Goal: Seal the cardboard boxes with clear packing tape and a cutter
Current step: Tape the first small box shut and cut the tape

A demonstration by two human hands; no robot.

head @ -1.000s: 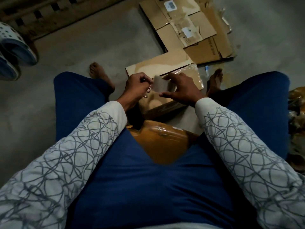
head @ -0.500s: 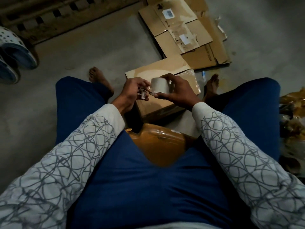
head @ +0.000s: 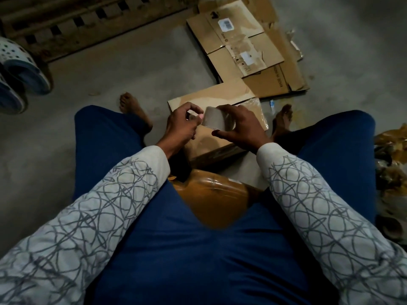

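The person sits on the concrete floor (head: 105, 80) with knees spread in blue trousers (head: 176, 249), and a cardboard box (head: 208, 140) lies flat between the two bare feet, the left foot (head: 134, 108) just off its left side and the right foot (head: 283, 118) just off its right. Both hands are raised close together above the box's top, not resting on it. The right hand (head: 240, 128) grips the tape roll (head: 214, 121), fingers curled over its far side and the thumb under its near edge, so the roll hangs over the middle of the box with its pale side facing the person. The left hand (head: 180, 126) is curled, its thumb and forefinger pinched at the roll's left rim; whether they have the loose end of tape or some small tool I cannot tell in this dim light. The box's right half has a glossy clear covering. On the near side of the box, tucked between the thighs, sits a brown parcel (head: 209, 197) shiny with tape. Beyond the box's far edge lies flattened cardboard (head: 242, 47) bearing white labels. Far to the box's left are pale perforated sandals (head: 19, 69), and beyond them a slatted wooden pallet (head: 88, 20). To the box's right, past the knee, is a heap of brown crinkled bags (head: 392, 161).
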